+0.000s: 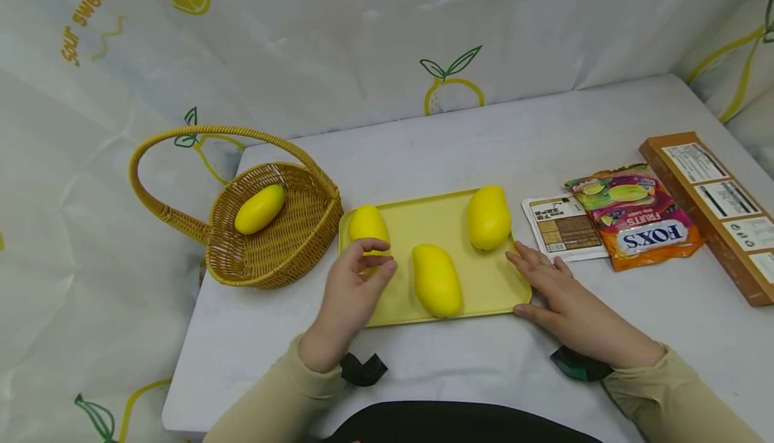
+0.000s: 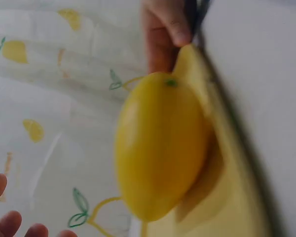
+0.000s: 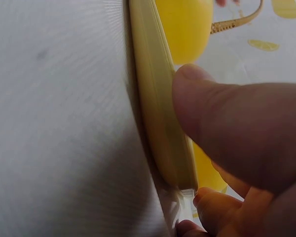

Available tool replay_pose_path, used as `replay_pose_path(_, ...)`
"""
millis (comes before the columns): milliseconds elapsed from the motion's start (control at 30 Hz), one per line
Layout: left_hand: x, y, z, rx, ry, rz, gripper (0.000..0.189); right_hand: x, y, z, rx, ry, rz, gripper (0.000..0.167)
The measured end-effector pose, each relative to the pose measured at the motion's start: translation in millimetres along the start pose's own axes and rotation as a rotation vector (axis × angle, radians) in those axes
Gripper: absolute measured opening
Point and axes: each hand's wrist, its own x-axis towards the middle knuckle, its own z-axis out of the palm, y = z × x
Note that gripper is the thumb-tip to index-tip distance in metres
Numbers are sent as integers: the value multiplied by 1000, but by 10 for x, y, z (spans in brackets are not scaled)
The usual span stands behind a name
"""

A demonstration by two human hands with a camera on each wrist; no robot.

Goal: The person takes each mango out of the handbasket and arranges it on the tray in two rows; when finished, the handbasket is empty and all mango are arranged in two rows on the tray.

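A pale yellow tray (image 1: 396, 295) bears three yellow mangoes: one at its left end (image 1: 365, 222), one near the front edge (image 1: 438, 282) and one at the right (image 1: 488, 218). My left hand (image 1: 353, 288) is over the tray's left end, close to the left mango, with bent fingers and nothing between them. In the left wrist view its fingertips (image 2: 10, 224) lie apart from the front mango (image 2: 160, 148). My right hand (image 1: 571, 308) rests at the tray's right end with fingers extended. The right wrist view shows its thumb (image 3: 200, 106) against the rim (image 3: 160, 113).
A wicker basket (image 1: 302, 241) with a tall handle stands left of the tray, holding a green-tipped mango (image 1: 260, 209). To the right lie a white-and-brown packet (image 1: 562, 228), a Fox's Fruits bag (image 1: 635, 214) and a long brown box (image 1: 713, 221). Patterned cloth hangs behind the table.
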Motion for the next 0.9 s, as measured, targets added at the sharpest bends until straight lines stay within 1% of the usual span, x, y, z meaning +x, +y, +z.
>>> replay_pose_path(100,50,171,-343,-163,34,-7,24,3,-1,12,-6,2,-2,89)
replay_pose_path(167,89,280,-577,-256,59,-23,20,1,2,16,-11,2,-3,89)
replay_pose_path(233,142,353,-808,-307,61,-26,19,-1,7,19,-16,4,-3,89)
replay_pose_path(300,209,399,-1028,-347,50,-31,19,0,9,20,-19,3,-2,88)
replay_pose_path(367,290,418,-1257,-387,19,-43,20,2,12,21,-24,3,-1,87)
replay_pose_path(433,384,419,-1478,-438,13,-46,20,2,15,22,-26,4,0,87)
replay_pose_path(533,533,410,-1800,-511,69,-63,16,-2,24,25,-25,6,1,87)
replay_pose_path(600,628,395,-1995,-535,130,-94,22,-4,31,28,-21,6,1,87)
replay_pose_path(633,677,381,-2084,-546,163,-123,26,-5,35,29,-18,5,6,87)
replay_pose_path(733,834,310,-2283,-535,233,-236,38,-7,42,33,-13,5,6,87)
replay_pose_path(800,945,234,-2353,-465,252,-314,49,-4,46,36,-10,3,5,88)
replay_pose_path(833,1000,188,-2370,-396,246,-348,55,-4,48,36,-8,4,3,87)
replay_pose_path(900,1111,87,-2384,-200,187,-397,67,-2,49,36,-11,7,-4,87)
